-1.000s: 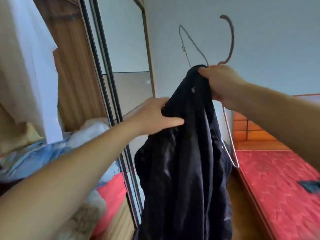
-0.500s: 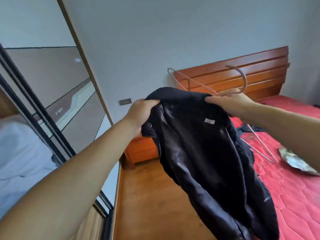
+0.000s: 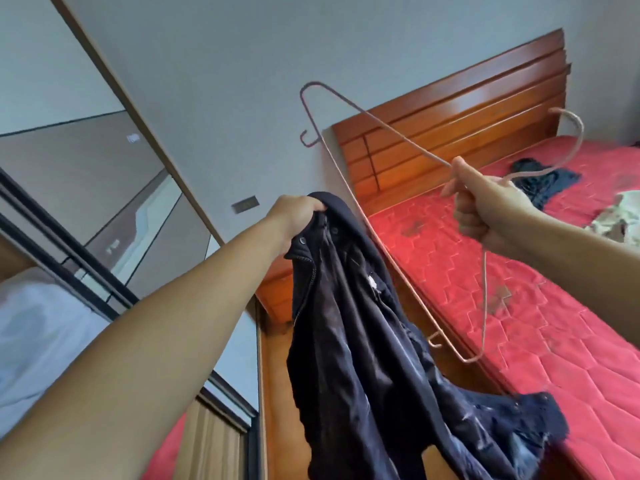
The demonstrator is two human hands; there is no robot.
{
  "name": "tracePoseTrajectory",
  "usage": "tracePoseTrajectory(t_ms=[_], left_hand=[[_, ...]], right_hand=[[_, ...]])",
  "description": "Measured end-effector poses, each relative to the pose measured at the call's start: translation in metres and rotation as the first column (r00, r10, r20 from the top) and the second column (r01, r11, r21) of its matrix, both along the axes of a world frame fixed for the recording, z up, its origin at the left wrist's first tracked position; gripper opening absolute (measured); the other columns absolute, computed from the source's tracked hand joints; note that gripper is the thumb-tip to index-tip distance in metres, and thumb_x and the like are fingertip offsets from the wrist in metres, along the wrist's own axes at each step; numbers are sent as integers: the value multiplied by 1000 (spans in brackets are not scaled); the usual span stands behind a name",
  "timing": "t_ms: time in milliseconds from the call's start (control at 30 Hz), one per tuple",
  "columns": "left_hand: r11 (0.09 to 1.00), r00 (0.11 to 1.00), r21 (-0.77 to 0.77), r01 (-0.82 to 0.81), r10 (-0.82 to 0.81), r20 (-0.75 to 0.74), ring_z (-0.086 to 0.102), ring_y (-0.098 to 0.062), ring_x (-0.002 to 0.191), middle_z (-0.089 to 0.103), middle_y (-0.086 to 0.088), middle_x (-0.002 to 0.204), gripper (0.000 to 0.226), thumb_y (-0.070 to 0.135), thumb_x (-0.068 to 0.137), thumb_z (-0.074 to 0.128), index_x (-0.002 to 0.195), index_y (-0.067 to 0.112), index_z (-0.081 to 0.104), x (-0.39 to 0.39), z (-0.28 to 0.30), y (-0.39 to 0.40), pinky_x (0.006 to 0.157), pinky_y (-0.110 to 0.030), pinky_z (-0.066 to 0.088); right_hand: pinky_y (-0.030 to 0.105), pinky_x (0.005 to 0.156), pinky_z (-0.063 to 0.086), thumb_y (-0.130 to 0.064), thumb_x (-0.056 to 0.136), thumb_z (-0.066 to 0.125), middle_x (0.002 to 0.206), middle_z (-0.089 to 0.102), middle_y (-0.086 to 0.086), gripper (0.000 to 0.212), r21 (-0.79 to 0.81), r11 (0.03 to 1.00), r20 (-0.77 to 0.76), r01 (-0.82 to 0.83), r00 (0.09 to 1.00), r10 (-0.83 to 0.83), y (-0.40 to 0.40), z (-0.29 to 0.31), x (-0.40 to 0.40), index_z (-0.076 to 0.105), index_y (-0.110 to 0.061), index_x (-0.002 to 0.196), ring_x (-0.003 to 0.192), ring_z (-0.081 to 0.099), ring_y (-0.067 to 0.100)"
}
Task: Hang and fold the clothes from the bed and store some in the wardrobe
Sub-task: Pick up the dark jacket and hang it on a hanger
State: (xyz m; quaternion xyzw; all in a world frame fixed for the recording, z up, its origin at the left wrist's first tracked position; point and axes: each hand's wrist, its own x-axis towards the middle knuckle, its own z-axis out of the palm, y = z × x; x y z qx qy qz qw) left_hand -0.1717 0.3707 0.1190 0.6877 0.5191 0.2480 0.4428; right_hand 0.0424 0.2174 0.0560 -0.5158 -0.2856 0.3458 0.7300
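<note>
Left hand (image 3: 294,216): fingers curled, gripping collar of dark jacket (image 3: 363,358); jacket hangs below hand, hem trailing toward lower right.
Right hand (image 3: 485,209): fist closed round neck of wire hanger (image 3: 346,174); hook curves up right of hand, frame extends left and below, clear of jacket.
Red bed (image 3: 502,289): beneath right hand; dark garment (image 3: 543,181) lies just beyond knuckles.
Wardrobe sliding door (image 3: 104,174): left of left hand.

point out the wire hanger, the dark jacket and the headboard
wire hanger (image 3: 388,128), head view, on its upper sloping wire
dark jacket (image 3: 349,341), head view, on the hanging front panel
headboard (image 3: 460,112), head view, on its wooden slats
</note>
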Motion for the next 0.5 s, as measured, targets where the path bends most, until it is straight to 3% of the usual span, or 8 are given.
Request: tracePoseTrajectory(t_ms=[100,167,233,367,500], left_hand=[[999,999,30,23,-22,-47,70,-35,89,71,-18,98,23,19,77,66,95,5,70,-8,-9,6,84,-52,57],[996,998,78,35,-31,-48,69,-32,95,71,-17,101,29,21,69,69,95,7,71,-14,-10,9,91,-49,54],[987,990,129,99,-85,-114,69,-26,94,73,-12,99,37,24,62,71,95,8,73,-25,-9,14,91,-43,55],[972,949,188,140,-77,-307,70,-21,81,74,-6,86,14,23,75,74,84,12,75,-50,-16,25,73,-30,56],[976,960,213,42,20,-281,69,-25,80,73,-11,87,21,22,77,72,89,4,74,-69,-15,33,70,-34,56]], right_hand=[[15,36,23,-68,67,68,42,32,-7,51,-52,994,44,-101,994,103,11,-17,-10,63,-19,52,34,24,9],[16,36,23,-69,63,68,42,33,-6,53,-134,985,83,-112,989,124,13,-36,-19,62,-18,50,36,25,10],[18,36,22,-71,63,69,43,31,-5,55,-158,980,44,-118,991,127,13,-58,-26,59,-19,48,38,24,11],[21,39,17,-78,55,69,45,27,-5,61,-172,970,-19,-172,985,171,11,-93,-41,56,-20,45,40,21,11],[20,37,21,-73,66,63,44,30,-2,63,-249,950,108,-186,970,218,6,-111,-45,49,-18,39,39,25,12]])
